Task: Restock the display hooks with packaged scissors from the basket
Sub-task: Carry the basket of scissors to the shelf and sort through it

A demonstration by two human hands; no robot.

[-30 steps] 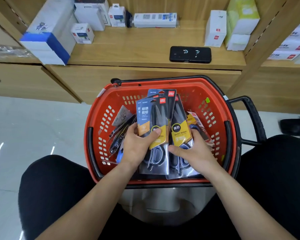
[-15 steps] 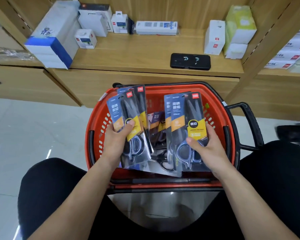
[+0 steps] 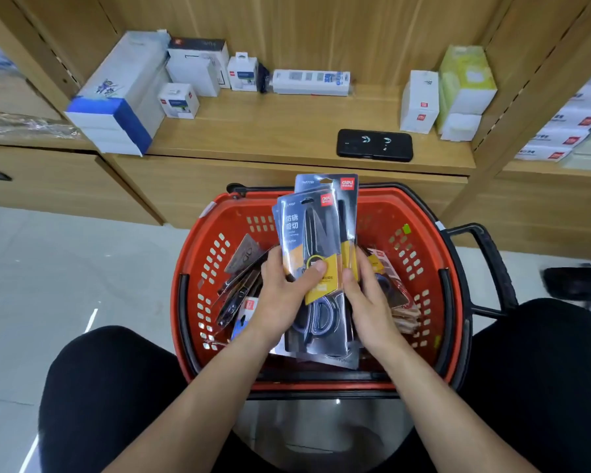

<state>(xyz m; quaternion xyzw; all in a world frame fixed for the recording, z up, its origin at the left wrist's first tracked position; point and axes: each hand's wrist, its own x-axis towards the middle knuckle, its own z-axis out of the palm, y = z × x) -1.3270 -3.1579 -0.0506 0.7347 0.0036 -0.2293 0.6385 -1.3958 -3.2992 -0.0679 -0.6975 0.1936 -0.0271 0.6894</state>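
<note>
L hand [image 3: 280, 298] & R hand [image 3: 369, 302] grip stacked scissor packs [image 3: 316, 240] above red basket [image 3: 420, 254]; phone [image 3: 374, 145] on shelf [image 3: 287, 131], 1 o'clock of packs.

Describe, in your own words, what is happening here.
A person holds a stack of packaged scissors upright over the red basket. The left hand grips its left side, thumb across the front; the right hand pinches its right edge. More packets lie in the basket. No display hooks are in view.
</note>
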